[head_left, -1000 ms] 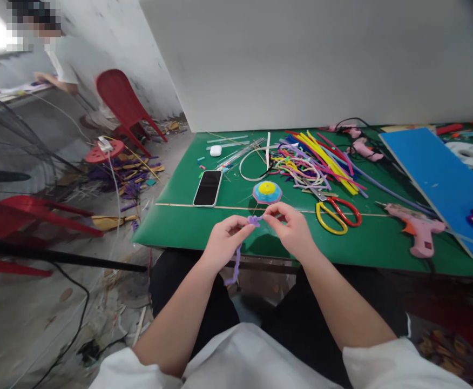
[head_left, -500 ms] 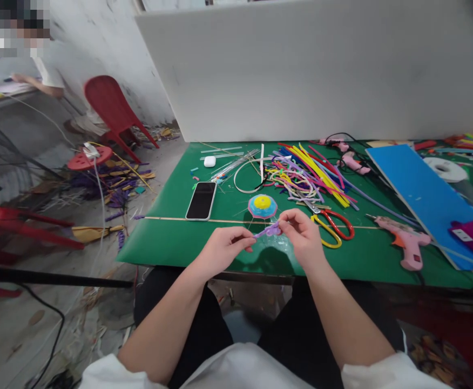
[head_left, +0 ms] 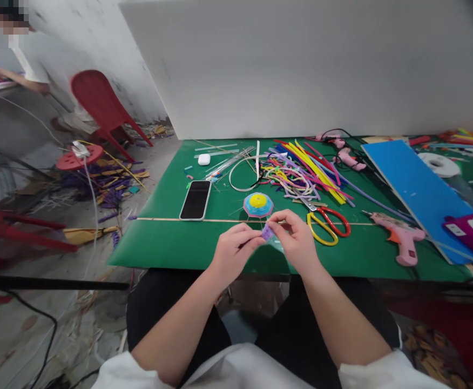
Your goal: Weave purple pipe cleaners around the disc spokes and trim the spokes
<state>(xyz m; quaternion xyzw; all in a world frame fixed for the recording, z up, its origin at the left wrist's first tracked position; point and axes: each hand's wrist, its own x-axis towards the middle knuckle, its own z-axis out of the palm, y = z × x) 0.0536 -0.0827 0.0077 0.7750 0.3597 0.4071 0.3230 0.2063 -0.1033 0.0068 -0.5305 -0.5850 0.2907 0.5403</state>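
A small, bent piece of purple pipe cleaner (head_left: pixel 267 232) is pinched between my two hands above the front of the green table. My left hand (head_left: pixel 236 248) grips its left side with thumb and forefinger. On its right side, the fingertips of my right hand (head_left: pixel 295 237) are closed. Just beyond my fingers stands a little umbrella-shaped piece (head_left: pixel 258 204), yellow on top with a blue and pink rim. Scissors (head_left: pixel 328 224) with red and yellow handles lie right of my right hand. Fingers partly hide the pipe cleaner's shape.
Behind lies a pile of colourful pipe cleaners (head_left: pixel 301 173). A phone (head_left: pixel 196 200) and a white earbud case (head_left: pixel 204 159) are at left. Rightward are a pink glue gun (head_left: pixel 400 235) and a blue board (head_left: pixel 418 189). A white panel (head_left: pixel 301 70) closes off the back. Another person sits far left.
My hands have come closer together, and the purple piece, stretched between them before, is now more compact. The whole view has shifted slightly.
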